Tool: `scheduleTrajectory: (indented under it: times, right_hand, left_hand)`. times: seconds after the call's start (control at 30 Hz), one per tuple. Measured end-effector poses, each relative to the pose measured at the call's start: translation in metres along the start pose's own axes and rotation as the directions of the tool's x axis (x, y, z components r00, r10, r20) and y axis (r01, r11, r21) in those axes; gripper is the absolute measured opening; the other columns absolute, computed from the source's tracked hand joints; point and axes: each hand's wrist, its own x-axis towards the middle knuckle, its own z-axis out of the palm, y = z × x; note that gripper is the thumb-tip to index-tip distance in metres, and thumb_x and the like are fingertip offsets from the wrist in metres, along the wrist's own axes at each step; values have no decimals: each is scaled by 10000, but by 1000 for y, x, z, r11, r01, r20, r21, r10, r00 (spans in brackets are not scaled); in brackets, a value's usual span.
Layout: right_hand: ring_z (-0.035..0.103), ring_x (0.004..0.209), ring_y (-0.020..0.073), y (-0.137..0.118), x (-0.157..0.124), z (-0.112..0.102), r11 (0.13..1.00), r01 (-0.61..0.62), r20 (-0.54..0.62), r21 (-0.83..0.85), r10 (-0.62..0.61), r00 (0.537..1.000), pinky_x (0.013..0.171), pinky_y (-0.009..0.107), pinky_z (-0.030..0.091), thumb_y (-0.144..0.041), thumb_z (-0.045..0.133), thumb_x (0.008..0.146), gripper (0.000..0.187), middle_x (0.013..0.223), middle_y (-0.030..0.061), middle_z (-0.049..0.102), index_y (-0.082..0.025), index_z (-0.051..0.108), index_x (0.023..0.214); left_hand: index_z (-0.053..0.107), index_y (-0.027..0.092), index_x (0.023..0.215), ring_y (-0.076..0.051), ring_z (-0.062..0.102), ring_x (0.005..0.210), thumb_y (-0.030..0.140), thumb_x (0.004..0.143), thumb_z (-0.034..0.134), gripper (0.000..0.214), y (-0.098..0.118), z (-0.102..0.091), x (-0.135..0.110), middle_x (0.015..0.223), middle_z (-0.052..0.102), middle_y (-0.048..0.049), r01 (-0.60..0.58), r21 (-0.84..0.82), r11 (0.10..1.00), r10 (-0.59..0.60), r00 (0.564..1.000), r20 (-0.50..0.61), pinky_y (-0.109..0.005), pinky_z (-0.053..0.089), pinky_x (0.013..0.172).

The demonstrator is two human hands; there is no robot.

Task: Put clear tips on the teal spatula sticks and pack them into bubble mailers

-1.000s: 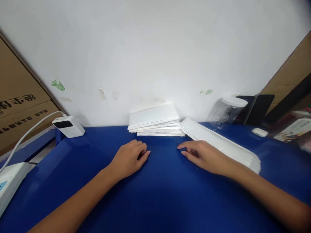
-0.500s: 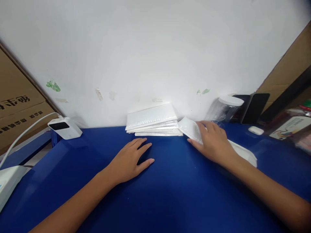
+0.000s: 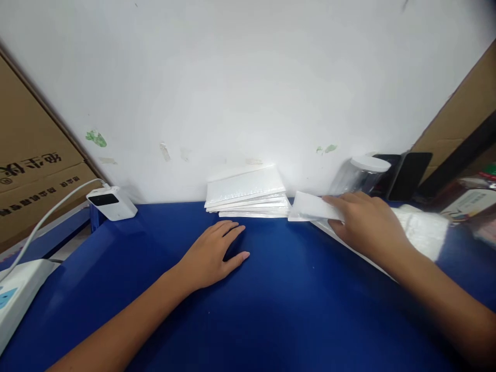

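Note:
My left hand (image 3: 211,253) lies on the blue tabletop (image 3: 263,310) with fingers spread and nothing in it. Just beyond its fingertips, a fanned stack of white padded envelopes (image 3: 245,190) rests against the wall. To the right of the stack, my right hand (image 3: 366,222) is closed on a white padded envelope (image 3: 312,206). One end of this envelope pokes out left of my fingers, close to the stack. White wrapping (image 3: 424,232), blurred, also shows right of my wrist. Below the hand runs another flat white edge (image 3: 358,251), mostly covered by my hand and forearm.
A clear jar with a white lid (image 3: 371,164), dark phone-like slabs (image 3: 411,175) and a labelled bottle (image 3: 475,199) stand back right. A white power bank (image 3: 112,203) with a cable, a power strip (image 3: 23,289) and a cardboard box (image 3: 34,155) are at left.
My right hand has moved right and turned, lifting the envelope's right part so more white wrapping shows beside the wrist. My left hand stays put. The view has shifted slightly.

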Motion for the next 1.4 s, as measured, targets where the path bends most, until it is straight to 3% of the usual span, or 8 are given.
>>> scheduleTrajectory:
  times: [0.23,0.5,0.7,0.83,0.93,1.1,1.27,1.4]
  right_hand:
    - [651,957,378,-53,-27,-27,960,238,-131,147,-220,967,818,507,456,-194,636,811,499,1017,173,766,-145,755,1293]
    - [660,1174,322,-108,-52,-28,719,644,-482,263,-480,733,1102,575,426,-44,522,897,633,1257,123,761,-232,571,1499]
    - [480,1442,447,-69,-29,-36,796,325,-513,510,-22,858,1205,683,327,-417,781,887,765,1567,167,542,-295,473,1577]
    - [683,1071,324,-49,-12,-28,296,28,-122,955,302,946,852,481,596,-390,629,970,299,1213,133,715,-238,722,1211]
    - [638,747,200,-48,-6,-19,-34,-197,200,980,177,964,671,359,552,-344,697,910,153,916,68,721,-202,755,901]
    - [576,682,134,-57,-6,-15,-331,-299,328,895,35,944,625,284,482,-381,892,761,469,910,13,727,-226,685,1152]
    - [356,481,83,-62,-8,-11,-291,-333,356,897,28,934,499,255,291,-375,876,754,417,561,-97,506,-211,694,1091]
    - [555,652,156,-66,-11,-9,-104,-286,286,953,-16,958,621,293,465,-374,885,737,272,670,-26,613,-204,776,919]
  left_hand:
    - [270,218,1669,-385,420,1537,622,921,709,957,34,-8,-1,1650,461,-188,-206,87,975,224,917,-331,-558,357,1276]
    - [208,250,1639,-362,706,1125,271,806,746,992,62,5,-12,1398,691,-142,-186,-6,982,184,975,-124,-533,554,974]
    - [522,271,1404,-318,714,1098,246,802,717,633,31,-21,-6,1293,728,-73,-3,-191,982,-23,991,-132,-440,567,902]
    - [553,273,1410,-296,697,1062,331,838,752,608,17,-35,0,1263,725,-67,61,-352,934,-79,996,-38,-402,561,878]
    - [618,255,1337,-284,685,1069,343,824,784,546,10,-36,2,1261,720,-63,69,-410,909,-58,998,40,-382,551,899]
    - [672,242,1220,-247,689,934,386,833,789,429,6,-36,2,1117,739,-33,121,-466,876,-50,986,162,-335,544,779]
    - [693,256,1219,-253,686,963,383,818,800,434,11,-36,0,1126,737,-26,98,-415,905,-31,986,165,-357,550,834]
    - [672,265,1323,-312,660,1165,389,791,821,566,12,-34,-2,1303,709,-62,49,-358,932,-5,993,121,-434,533,1011]
